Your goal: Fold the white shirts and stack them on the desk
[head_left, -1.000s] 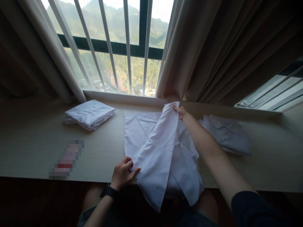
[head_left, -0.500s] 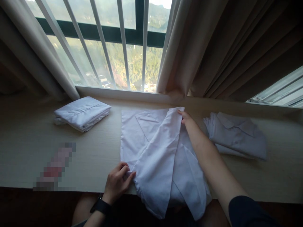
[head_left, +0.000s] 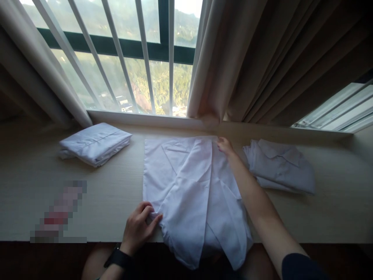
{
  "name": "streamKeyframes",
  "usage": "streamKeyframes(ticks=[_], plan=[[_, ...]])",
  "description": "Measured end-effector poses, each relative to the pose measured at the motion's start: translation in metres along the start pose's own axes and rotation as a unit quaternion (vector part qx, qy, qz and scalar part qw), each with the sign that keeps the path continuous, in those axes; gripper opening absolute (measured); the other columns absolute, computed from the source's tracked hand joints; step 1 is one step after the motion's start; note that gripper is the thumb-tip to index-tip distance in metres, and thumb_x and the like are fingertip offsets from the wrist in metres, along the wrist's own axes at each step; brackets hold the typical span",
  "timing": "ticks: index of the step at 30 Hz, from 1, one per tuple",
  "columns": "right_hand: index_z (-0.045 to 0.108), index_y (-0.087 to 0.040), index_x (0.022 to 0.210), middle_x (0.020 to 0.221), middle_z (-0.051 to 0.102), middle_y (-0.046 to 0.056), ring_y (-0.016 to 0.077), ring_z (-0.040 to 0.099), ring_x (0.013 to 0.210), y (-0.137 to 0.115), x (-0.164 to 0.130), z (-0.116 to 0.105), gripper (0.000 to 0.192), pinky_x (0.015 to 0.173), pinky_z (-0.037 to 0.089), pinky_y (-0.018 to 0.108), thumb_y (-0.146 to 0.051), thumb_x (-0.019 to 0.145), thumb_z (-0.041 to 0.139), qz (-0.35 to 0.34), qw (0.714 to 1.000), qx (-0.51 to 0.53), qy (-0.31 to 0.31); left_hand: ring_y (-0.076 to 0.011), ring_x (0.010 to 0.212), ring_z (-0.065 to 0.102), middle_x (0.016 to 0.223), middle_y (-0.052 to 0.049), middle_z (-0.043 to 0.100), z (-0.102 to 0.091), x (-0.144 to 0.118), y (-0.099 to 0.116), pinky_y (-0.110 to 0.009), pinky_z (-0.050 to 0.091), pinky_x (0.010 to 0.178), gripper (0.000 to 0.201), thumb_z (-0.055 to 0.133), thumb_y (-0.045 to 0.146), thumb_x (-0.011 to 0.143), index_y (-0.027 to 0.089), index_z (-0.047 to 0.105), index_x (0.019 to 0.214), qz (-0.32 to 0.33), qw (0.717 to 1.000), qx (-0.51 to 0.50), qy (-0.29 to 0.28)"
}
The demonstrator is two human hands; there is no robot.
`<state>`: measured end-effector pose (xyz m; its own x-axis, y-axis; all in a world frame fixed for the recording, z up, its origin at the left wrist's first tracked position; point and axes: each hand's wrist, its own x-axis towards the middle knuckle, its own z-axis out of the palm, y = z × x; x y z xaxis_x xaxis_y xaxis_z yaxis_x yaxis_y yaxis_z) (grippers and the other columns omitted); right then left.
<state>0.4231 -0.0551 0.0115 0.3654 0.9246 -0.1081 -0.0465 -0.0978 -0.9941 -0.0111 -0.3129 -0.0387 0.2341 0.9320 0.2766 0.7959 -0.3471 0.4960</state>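
Note:
A white garment, a shirt or coat with a pocket-like patch, lies partly folded in front of me. Its lower part hangs over the near edge of the surface. At its left side, my left hand pinches a bunched edge between thumb and fingers. My right hand reaches across to the far right corner, fingers closed at the cloth's edge; the fingertips are partly hidden. One long flap of cloth runs diagonally between both hands.
A folded white garment lies to the left, and another folded one with a collar to the right. A blurred-out item is at the near left. Behind stand a barred window and curtains.
The view has shifted slightly. At the far edge, the flap's top corner now lies flatter and further left of my right hand. My left hand keeps its hold.

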Motion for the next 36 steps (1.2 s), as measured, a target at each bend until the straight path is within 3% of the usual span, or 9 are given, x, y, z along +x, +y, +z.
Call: streamKeyframes(ticks=[4,8,12,15,17,24,29,32,36], plan=[[0.067,-0.022,0.101,0.111,0.070,0.009,0.0257,0.063,0.114,0.027,-0.094,-0.072,0.033,0.107,0.046,0.047,-0.031,0.070,0.075,-0.120,0.970,-0.202,0.068,-0.0247,0.109,0.063,0.125,-0.010,0.058,0.001,-0.002,0.000,-0.037,0.056,0.090,0.026,0.067,0.044,0.087,0.023,0.063,0.101,-0.019,0.995,-0.032,0.088],[0.067,-0.024,0.119,0.137,0.059,0.013,0.0325,0.051,0.134,0.071,-0.195,-0.132,0.045,0.118,0.034,0.052,-0.048,0.080,0.066,-0.193,0.918,-0.343,0.038,-0.0224,0.100,0.066,0.132,-0.014,0.056,0.001,0.005,-0.004,-0.034,0.060,0.079,0.036,0.061,0.045,0.089,0.018,0.064,0.113,-0.119,0.974,-0.092,0.169],[0.064,-0.031,0.127,0.152,0.044,0.010,0.0329,0.043,0.141,0.101,-0.244,-0.140,0.049,0.118,0.036,0.050,-0.052,0.083,0.061,-0.181,0.907,-0.379,0.034,-0.0185,0.079,0.068,0.113,-0.009,0.069,-0.004,0.040,-0.013,-0.034,0.057,0.080,0.044,0.059,0.040,0.086,0.019,0.065,0.124,-0.236,0.964,-0.087,0.089],[0.060,-0.031,0.132,0.151,0.044,0.011,0.0336,0.045,0.139,0.109,-0.251,-0.126,0.053,0.116,0.039,0.050,-0.051,0.083,0.061,-0.205,0.894,-0.395,0.059,-0.0224,0.085,0.070,0.103,-0.006,0.074,-0.004,0.075,-0.020,-0.033,0.054,0.082,0.047,0.062,0.032,0.078,0.020,0.068,0.123,-0.241,0.967,-0.079,-0.020],[0.057,-0.030,0.135,0.145,0.050,0.013,0.0334,0.048,0.135,0.111,-0.251,-0.117,0.054,0.113,0.041,0.050,-0.049,0.085,0.059,-0.211,0.887,-0.404,0.077,-0.0259,0.097,0.069,0.106,-0.007,0.075,0.001,0.094,-0.025,-0.032,0.053,0.084,0.051,0.061,0.024,0.073,0.018,0.069,0.124,-0.226,0.969,-0.092,-0.046],[0.059,-0.019,0.135,0.125,0.062,0.014,0.0283,0.059,0.116,0.115,-0.243,-0.080,0.053,0.100,0.049,0.042,-0.032,0.084,0.054,-0.204,0.887,-0.383,0.159,-0.0251,0.133,0.053,0.145,-0.009,0.056,0.018,0.172,-0.050,-0.032,0.041,0.112,0.068,0.053,0.006,0.068,0.014,0.061,0.135,-0.190,0.976,-0.110,-0.015],[0.066,-0.017,0.124,0.114,0.063,0.013,0.0257,0.060,0.104,0.115,-0.214,-0.043,0.045,0.092,0.049,0.037,-0.027,0.083,0.051,-0.167,0.884,-0.387,0.202,-0.0231,0.132,0.052,0.150,-0.014,0.050,0.009,0.239,-0.070,-0.032,0.040,0.111,0.068,0.055,0.004,0.074,0.008,0.051,0.142,-0.201,0.975,-0.092,-0.018],[0.072,-0.017,0.111,0.107,0.063,0.013,0.0249,0.060,0.099,0.113,-0.194,-0.036,0.036,0.089,0.048,0.035,-0.025,0.084,0.050,-0.134,0.878,-0.415,0.199,-0.0269,0.116,0.062,0.133,-0.018,0.063,0.006,0.242,-0.077,-0.037,0.048,0.101,0.062,0.062,0.006,0.073,0.004,0.056,0.135,-0.228,0.971,-0.068,-0.033],[0.073,-0.014,0.109,0.112,0.064,0.014,0.0259,0.061,0.104,0.107,-0.168,-0.045,0.035,0.094,0.047,0.036,-0.023,0.084,0.051,-0.119,0.886,-0.419,0.160,-0.0255,0.103,0.067,0.120,-0.013,0.070,0.002,0.205,-0.081,-0.035,0.052,0.093,0.049,0.064,0.016,0.077,0.012,0.064,0.126,-0.245,0.968,-0.043,-0.027]])
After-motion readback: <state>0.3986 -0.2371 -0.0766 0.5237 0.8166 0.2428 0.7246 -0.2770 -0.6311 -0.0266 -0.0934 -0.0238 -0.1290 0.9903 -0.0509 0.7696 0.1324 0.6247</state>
